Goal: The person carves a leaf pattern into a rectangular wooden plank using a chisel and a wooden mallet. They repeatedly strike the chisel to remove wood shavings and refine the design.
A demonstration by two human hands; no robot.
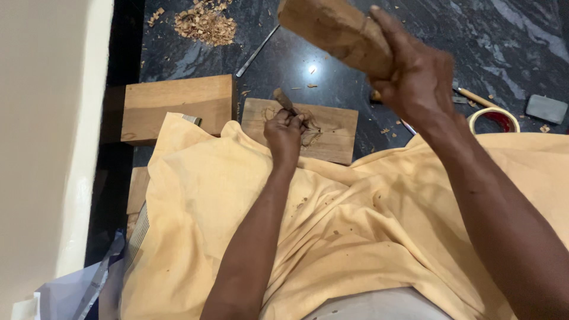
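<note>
My left hand [285, 133] grips a chisel with a dark wooden handle [284, 101], its tip set on a small wooden board [332, 127] that lies on the dark floor. The board bears a carved pattern around the chisel. My right hand [415, 80] is raised above the board, closed around a thick wooden mallet [332, 29]. A yellow cloth [332, 225] covers my lap below both arms.
A larger wooden block [178, 106] lies left of the board. A pile of wood shavings [204, 24] and a thin metal tool [256, 52] lie farther back. A tape roll [495, 117], a grey stone [546, 108] and another tool [477, 98] lie to the right. A white wall [47, 148] stands at the left.
</note>
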